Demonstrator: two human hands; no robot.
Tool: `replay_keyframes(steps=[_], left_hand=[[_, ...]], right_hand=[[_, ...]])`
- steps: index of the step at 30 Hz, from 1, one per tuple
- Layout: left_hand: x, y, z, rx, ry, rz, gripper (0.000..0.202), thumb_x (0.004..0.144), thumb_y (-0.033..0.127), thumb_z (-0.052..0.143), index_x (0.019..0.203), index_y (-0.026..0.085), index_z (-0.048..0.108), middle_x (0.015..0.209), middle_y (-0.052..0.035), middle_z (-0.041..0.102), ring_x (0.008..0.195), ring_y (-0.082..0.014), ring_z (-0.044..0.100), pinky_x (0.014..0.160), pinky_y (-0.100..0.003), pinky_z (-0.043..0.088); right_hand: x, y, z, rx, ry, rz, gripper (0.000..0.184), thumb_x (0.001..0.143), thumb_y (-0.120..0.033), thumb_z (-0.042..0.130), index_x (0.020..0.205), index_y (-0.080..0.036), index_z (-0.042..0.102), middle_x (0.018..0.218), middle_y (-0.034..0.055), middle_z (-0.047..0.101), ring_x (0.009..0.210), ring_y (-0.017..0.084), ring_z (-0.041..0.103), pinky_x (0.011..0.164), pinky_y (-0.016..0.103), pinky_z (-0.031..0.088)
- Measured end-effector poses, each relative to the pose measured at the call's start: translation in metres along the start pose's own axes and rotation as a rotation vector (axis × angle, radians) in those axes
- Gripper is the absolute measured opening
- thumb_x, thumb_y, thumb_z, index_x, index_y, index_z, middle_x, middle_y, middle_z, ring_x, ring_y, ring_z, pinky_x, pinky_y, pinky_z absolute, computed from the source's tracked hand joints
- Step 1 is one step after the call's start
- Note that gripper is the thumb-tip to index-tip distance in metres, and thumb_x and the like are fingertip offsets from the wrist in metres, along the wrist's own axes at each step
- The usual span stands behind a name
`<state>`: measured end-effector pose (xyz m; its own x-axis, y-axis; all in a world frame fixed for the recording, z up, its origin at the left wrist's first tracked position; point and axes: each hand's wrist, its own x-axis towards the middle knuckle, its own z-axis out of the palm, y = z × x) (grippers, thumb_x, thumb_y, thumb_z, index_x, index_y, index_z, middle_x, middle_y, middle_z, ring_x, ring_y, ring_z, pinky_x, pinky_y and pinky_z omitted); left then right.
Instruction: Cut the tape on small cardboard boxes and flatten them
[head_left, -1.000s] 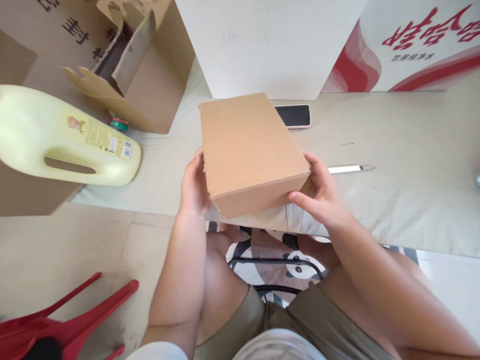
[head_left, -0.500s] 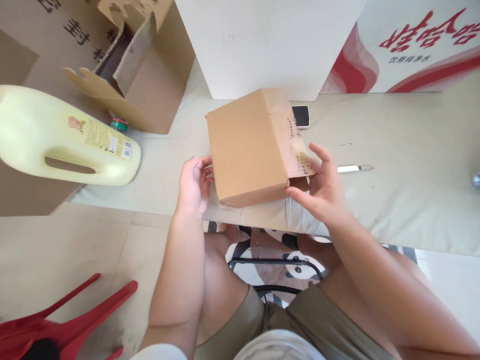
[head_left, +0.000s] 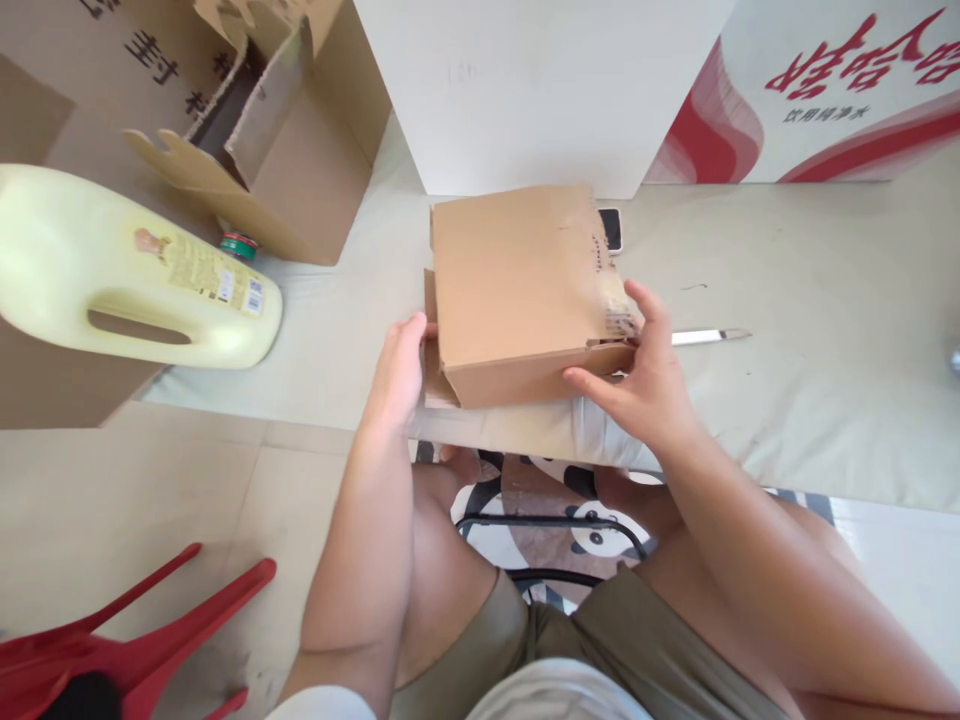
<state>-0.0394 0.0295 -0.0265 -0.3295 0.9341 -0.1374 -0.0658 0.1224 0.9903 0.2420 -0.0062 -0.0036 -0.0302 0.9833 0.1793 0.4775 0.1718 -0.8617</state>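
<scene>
A brown cardboard box (head_left: 517,280) lies on the cloth-covered surface in front of me. Its right edge is torn and rough, and flaps stick out at its left end. My left hand (head_left: 397,370) is at those left flaps, fingers closed on them and partly hidden behind the cardboard. At the right end, my right hand (head_left: 649,380) grips the box, thumb against the near side and index finger raised by the torn edge; the other fingers are mostly hidden. Just right of that hand is a thin knife-like tool (head_left: 709,336), its other end hidden.
A phone (head_left: 613,230) lies partly behind the box. To the left are a pale yellow jug (head_left: 142,270) and an open carton (head_left: 300,160). A white box (head_left: 540,90) and a red-and-white carton (head_left: 810,130) stand behind. A red stool (head_left: 150,640) is at lower left.
The box has turned slightly and shifted right, and flaps at its left end now show. My left hand has moved a little right to them; my right hand stays at the right end.
</scene>
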Motion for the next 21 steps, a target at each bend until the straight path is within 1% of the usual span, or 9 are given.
replay_keyframes(steps=[2,4,6,8,11,13,15,18,21], left_hand=[[-0.003,0.013,0.004,-0.009,0.060,0.006,0.045,0.086,0.064,0.064,0.083,0.019,0.070,0.101,-0.0088,0.071,0.110,-0.0262,0.065,0.094,-0.035,0.054],[-0.008,0.027,0.007,-0.114,0.056,0.035,0.044,0.085,0.065,0.062,0.083,0.021,0.068,0.096,-0.0070,0.072,0.110,-0.0269,0.067,0.092,-0.036,0.056],[-0.014,0.038,0.009,-0.226,0.022,0.103,0.038,0.082,0.061,0.064,0.086,0.023,0.067,0.095,-0.0049,0.072,0.110,-0.0261,0.068,0.092,-0.035,0.057],[-0.020,0.043,0.011,-0.314,-0.079,0.149,0.038,0.082,0.061,0.064,0.094,0.026,0.067,0.105,-0.0042,0.073,0.119,-0.0265,0.067,0.095,-0.037,0.058],[-0.027,0.042,0.015,-0.308,-0.231,0.128,0.054,0.081,0.073,0.057,0.107,0.028,0.068,0.121,-0.0076,0.073,0.136,-0.0308,0.058,0.103,-0.044,0.056],[-0.028,0.037,0.019,-0.240,-0.263,0.071,0.067,0.078,0.083,0.052,0.110,0.027,0.069,0.122,-0.0119,0.074,0.143,-0.0336,0.053,0.105,-0.048,0.055],[-0.026,0.032,0.021,-0.193,-0.266,0.036,0.076,0.074,0.089,0.050,0.111,0.026,0.070,0.120,-0.0142,0.074,0.144,-0.0348,0.052,0.106,-0.050,0.054],[-0.021,0.026,0.019,-0.167,-0.236,0.065,0.079,0.072,0.092,0.050,0.113,0.028,0.069,0.119,-0.0130,0.075,0.142,-0.0343,0.055,0.105,-0.048,0.054],[-0.020,0.026,0.012,-0.167,-0.162,0.080,0.074,0.076,0.088,0.048,0.113,0.027,0.069,0.115,-0.0120,0.075,0.132,-0.0350,0.062,0.096,-0.047,0.058]], right_hand=[[-0.001,-0.003,-0.001,-0.003,0.005,0.014,0.081,0.079,-0.042,0.079,0.150,-0.025,0.042,0.155,0.0161,0.050,0.141,0.035,0.054,0.115,0.054,0.049],[-0.002,-0.004,-0.001,0.048,-0.007,0.046,0.065,0.085,-0.042,0.073,0.143,-0.024,0.049,0.147,0.0147,0.058,0.133,0.033,0.060,0.109,0.050,0.054],[-0.003,-0.004,-0.001,0.124,-0.024,0.083,0.054,0.089,-0.042,0.066,0.138,-0.025,0.053,0.144,0.0131,0.061,0.126,0.030,0.064,0.102,0.046,0.057],[-0.003,-0.006,-0.001,0.183,-0.035,0.118,0.049,0.091,-0.043,0.063,0.136,-0.026,0.054,0.142,0.0113,0.062,0.118,0.027,0.067,0.097,0.043,0.059],[-0.002,-0.013,-0.001,0.205,-0.031,0.172,0.040,0.089,-0.040,0.062,0.126,-0.026,0.058,0.124,0.0094,0.069,0.096,0.023,0.069,0.083,0.039,0.059],[0.000,-0.017,-0.002,0.191,-0.007,0.207,0.033,0.087,-0.039,0.063,0.117,-0.025,0.061,0.109,0.0077,0.071,0.083,0.021,0.066,0.074,0.037,0.056],[0.001,-0.020,-0.002,0.182,0.034,0.233,0.028,0.085,-0.038,0.063,0.110,-0.025,0.063,0.101,0.0064,0.071,0.078,0.020,0.063,0.071,0.036,0.054],[0.003,-0.018,-0.002,0.211,0.113,0.261,0.022,0.086,-0.037,0.062,0.105,-0.025,0.065,0.098,0.0052,0.071,0.080,0.020,0.064,0.076,0.036,0.055],[0.004,-0.014,-0.001,0.253,0.156,0.275,0.019,0.090,-0.039,0.058,0.102,-0.026,0.065,0.096,0.0037,0.070,0.083,0.019,0.066,0.081,0.036,0.056]])
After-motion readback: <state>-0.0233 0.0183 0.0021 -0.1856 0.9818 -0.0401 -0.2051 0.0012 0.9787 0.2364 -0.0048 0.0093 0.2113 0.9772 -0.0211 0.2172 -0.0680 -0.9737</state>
